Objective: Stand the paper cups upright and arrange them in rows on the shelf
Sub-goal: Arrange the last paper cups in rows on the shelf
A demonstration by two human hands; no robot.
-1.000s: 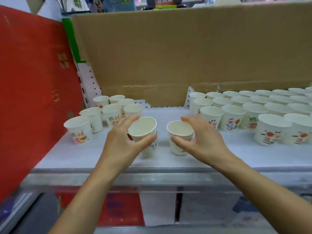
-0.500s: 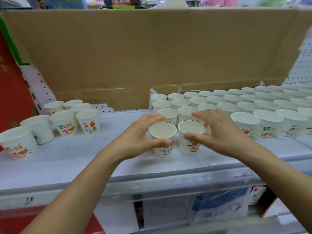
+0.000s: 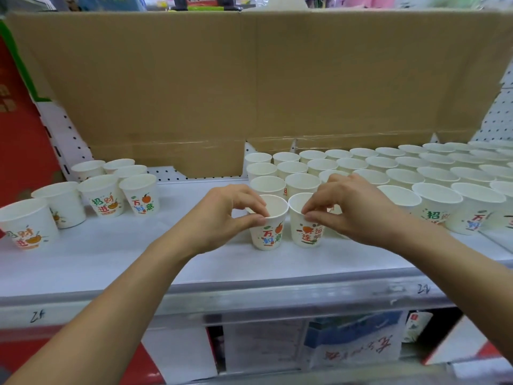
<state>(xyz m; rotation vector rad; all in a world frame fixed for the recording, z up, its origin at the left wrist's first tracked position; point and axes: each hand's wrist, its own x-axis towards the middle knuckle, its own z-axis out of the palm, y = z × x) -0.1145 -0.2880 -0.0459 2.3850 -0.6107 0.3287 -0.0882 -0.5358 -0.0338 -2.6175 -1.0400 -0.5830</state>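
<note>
Two upright white paper cups with coloured print stand side by side on the white shelf (image 3: 111, 259), at the front-left corner of the rows. My left hand (image 3: 222, 215) pinches the rim of the left cup (image 3: 268, 232) between thumb and fingers. My right hand (image 3: 347, 209) pinches the rim of the right cup (image 3: 305, 232) the same way. Behind and to the right, several rows of upright cups (image 3: 402, 173) fill the shelf. A loose group of upright cups (image 3: 105, 193) stands at the left.
A large brown cardboard sheet (image 3: 249, 87) stands against the back of the shelf. A red panel (image 3: 19, 140) closes the left side. The shelf's metal front edge (image 3: 249, 298) runs below my wrists, with boxes on the level underneath.
Both hands carried the two cups rightward from the middle of the shelf to the front of the rows. The grip went from around the cup sides to pinching the rims.
</note>
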